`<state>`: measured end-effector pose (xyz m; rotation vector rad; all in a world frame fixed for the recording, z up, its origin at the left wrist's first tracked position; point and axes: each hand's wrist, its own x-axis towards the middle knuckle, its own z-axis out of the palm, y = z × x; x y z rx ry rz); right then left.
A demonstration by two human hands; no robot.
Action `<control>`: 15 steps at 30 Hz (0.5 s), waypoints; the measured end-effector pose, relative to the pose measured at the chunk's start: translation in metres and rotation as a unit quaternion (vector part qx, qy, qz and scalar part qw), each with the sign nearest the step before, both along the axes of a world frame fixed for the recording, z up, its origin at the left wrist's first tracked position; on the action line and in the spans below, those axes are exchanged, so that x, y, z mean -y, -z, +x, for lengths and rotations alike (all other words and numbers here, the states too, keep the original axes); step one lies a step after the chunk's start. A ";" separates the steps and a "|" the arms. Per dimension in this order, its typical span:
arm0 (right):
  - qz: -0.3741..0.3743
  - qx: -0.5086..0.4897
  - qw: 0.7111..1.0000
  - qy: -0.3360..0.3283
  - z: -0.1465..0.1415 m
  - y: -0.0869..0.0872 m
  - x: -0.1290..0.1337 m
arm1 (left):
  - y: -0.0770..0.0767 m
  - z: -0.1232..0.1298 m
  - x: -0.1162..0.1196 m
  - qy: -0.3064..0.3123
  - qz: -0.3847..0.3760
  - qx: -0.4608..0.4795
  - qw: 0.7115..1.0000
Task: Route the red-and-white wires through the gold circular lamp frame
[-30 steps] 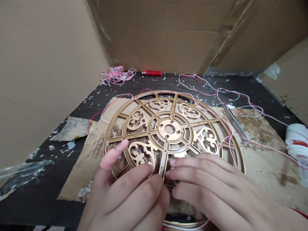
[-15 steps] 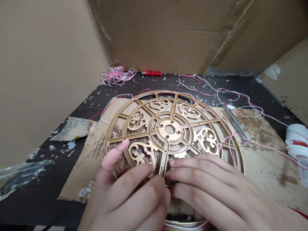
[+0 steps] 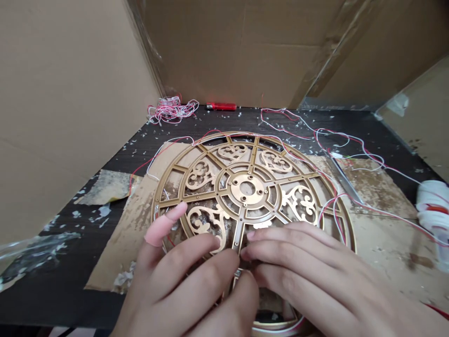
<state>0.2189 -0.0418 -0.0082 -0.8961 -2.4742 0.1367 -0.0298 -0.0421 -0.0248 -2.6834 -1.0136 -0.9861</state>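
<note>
A round gold-coloured openwork frame with spokes and scroll ornaments lies flat in front of me. Both my hands are at its near side, around the spoke that points towards me. My left hand wears a pink finger cover on the little finger, which rests outstretched over the frame. Its other fingers are bent together by the spoke; whatever they pinch is hidden. Fingers close together, my right hand presses at the same spoke from the right, its thumb and any held thing out of sight. Red and white wire runs along the frame's rim.
Stained cardboard lies under the frame on a dark table scattered with white scraps. At the back are a wire bundle and a red-handled tool. White containers stand right. Cardboard walls enclose the area.
My left index finger and thumb side have shifted slightly right and towards me, exposing more of the near spoke. My right hand has barely moved, and the frame stays in place.
</note>
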 end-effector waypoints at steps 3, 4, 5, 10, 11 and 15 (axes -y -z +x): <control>0.000 0.006 1.000 0.006 -0.001 0.003 0.004 | 0.001 0.000 0.003 -0.025 -0.006 0.028 0.999; 0.000 0.007 1.000 0.006 -0.001 0.002 0.004 | 0.002 0.001 0.004 -0.044 -0.008 0.046 0.998; 0.000 0.008 1.000 0.006 -0.001 0.002 0.004 | 0.002 0.001 0.005 -0.063 -0.009 0.064 0.996; -0.009 -0.014 1.000 -0.012 0.001 -0.005 -0.003 | -0.001 0.000 0.002 -0.035 -0.003 0.054 0.998; -0.007 -0.021 1.000 -0.017 0.001 -0.006 -0.004 | -0.002 0.000 0.000 -0.018 -0.001 0.039 0.999; -0.004 -0.029 0.999 -0.013 0.000 -0.006 -0.008 | -0.003 0.001 -0.003 0.005 -0.002 0.012 1.000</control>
